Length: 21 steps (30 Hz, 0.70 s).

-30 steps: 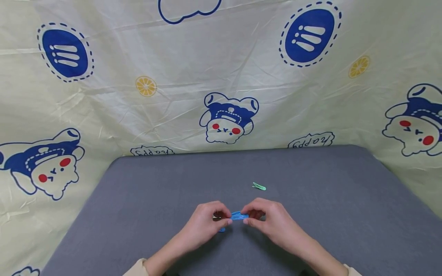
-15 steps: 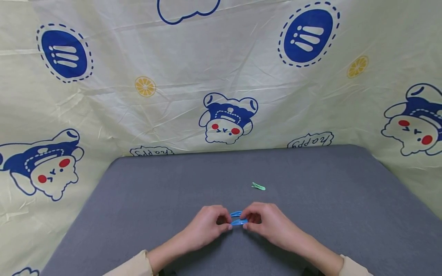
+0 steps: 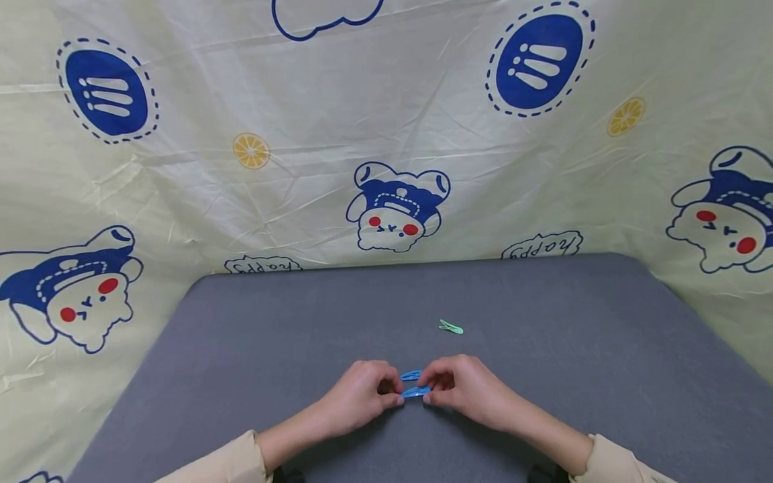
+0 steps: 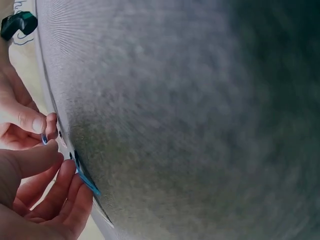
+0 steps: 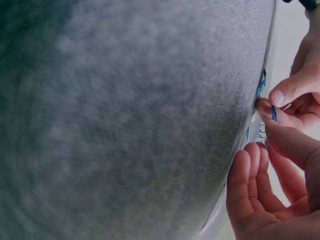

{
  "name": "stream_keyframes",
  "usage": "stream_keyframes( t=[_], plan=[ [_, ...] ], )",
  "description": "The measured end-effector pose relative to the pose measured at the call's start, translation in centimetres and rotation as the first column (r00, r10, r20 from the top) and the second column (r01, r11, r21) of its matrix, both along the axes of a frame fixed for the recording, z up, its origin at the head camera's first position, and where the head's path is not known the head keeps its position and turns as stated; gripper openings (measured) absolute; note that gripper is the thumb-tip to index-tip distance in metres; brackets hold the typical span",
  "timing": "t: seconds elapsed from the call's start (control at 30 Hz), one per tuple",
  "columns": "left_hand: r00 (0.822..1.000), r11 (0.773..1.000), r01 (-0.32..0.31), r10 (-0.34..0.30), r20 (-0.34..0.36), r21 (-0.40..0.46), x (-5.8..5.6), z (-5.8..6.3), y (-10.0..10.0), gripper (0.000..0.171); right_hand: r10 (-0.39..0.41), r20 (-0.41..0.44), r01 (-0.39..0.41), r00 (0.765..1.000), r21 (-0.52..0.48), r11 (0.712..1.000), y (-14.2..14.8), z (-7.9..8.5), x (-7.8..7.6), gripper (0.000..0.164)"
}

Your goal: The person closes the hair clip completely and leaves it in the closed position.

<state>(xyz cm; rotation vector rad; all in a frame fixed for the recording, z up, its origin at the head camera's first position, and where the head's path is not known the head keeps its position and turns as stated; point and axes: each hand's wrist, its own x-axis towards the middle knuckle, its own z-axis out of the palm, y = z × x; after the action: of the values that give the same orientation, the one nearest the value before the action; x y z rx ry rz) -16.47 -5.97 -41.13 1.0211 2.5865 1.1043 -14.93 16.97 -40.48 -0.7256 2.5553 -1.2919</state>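
Observation:
In the head view, a blue snap hair clip (image 3: 416,392) spans my two hands just above the table. My left hand (image 3: 364,394) pinches one end between thumb and fingers; my right hand (image 3: 470,390) pinches the other. Right behind it lies a second blue hair clip (image 3: 411,376), partly covered by my right fingers. The left wrist view has a blue clip (image 4: 86,177) on the table by my left fingertips; whether it is that second one I cannot tell. The held clip (image 5: 274,113) appears edge-on in the right wrist view. Farther back lies a green hair clip (image 3: 450,327).
A grey cloth-covered table (image 3: 290,322) with rounded far corners spreads around the hands. Behind and beside it hangs a pale printed curtain (image 3: 314,201) with blue bear figures.
Both hands have come slightly toward the front edge with the held clip, so the second blue clip shows separately behind it. Blue visible below my left hand earlier is hidden in the head view.

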Motion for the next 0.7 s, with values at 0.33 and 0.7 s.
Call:
stream_keyframes(
  t=[0.33,0.7],
  plan=[
    [0.999,1.0,0.025,-0.026,-0.031,-0.014,-0.14,-0.23,0.0,0.01,-0.004,0.065,0.004,0.998,-0.015,1.0,-0.19,-0.36,-0.11,0.012],
    [0.997,0.998,0.011,-0.016,-0.076,-0.065,0.35,-0.38,0.09,0.01,-0.011,0.077,0.012,0.997,-0.004,1.0,-0.29,-0.25,-0.04,0.012]
  ],
)
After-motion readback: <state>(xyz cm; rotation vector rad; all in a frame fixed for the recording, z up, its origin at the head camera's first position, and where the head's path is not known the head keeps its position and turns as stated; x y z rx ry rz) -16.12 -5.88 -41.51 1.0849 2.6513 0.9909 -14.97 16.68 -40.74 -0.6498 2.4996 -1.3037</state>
